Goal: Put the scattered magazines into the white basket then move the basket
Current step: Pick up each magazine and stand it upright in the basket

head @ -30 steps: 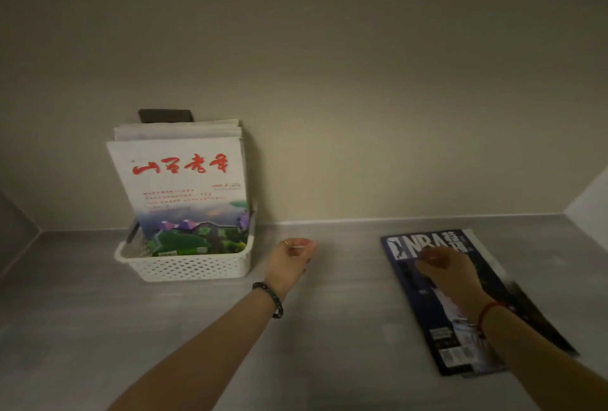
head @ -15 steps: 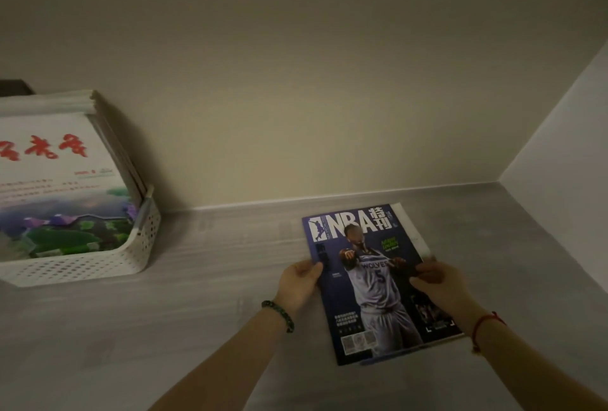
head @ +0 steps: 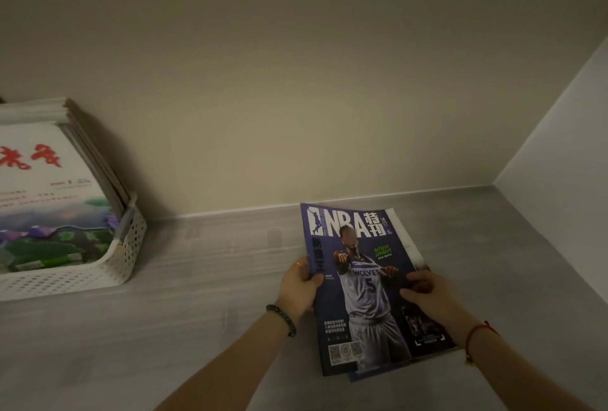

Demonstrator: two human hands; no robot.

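Note:
A blue NBA magazine (head: 362, 282) with a basketball player on the cover lies on the grey shelf, with another magazine's white edge showing under it at the right. My left hand (head: 301, 285) grips its left edge. My right hand (head: 424, 295) holds its right side, thumb on the cover. The white perforated basket (head: 131, 246) stands at the far left, partly cut off. In it several magazines stand upright, the front one (head: 42, 187) white with red characters and a landscape picture.
The grey shelf surface (head: 214, 279) runs between basket and magazine. A beige back wall (head: 296, 98) rises behind, and a white side wall (head: 559, 164) closes the right end just past the magazine.
The view swung right, so the basket slid to the left edge. My left hand came across from the middle and took the magazine's left edge; both hands now hold it.

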